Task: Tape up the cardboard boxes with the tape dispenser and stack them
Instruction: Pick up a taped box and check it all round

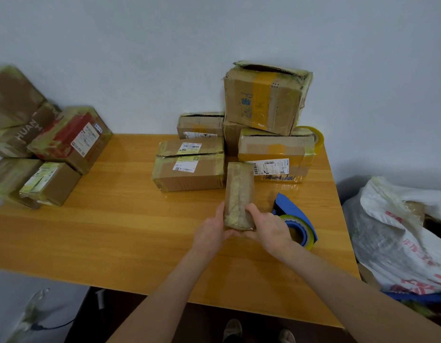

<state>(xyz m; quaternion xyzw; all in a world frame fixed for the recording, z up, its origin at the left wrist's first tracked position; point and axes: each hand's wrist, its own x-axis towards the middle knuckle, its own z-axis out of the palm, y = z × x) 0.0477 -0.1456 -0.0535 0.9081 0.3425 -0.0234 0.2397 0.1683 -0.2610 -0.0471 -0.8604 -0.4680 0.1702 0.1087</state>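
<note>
Left hand [212, 230] and right hand [269, 227] grip a small box [239, 194]; steadying it flat on the surface [130, 219] should aid taping.

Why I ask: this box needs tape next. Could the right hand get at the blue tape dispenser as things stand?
Probably yes. The tape dispenser lies on the table right beside the right hand, nothing between them. That hand grips the narrow box, though, so it must let go first.

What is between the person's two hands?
A narrow taped box, its near end held by the left hand and the right hand. The head view shows it.
</note>
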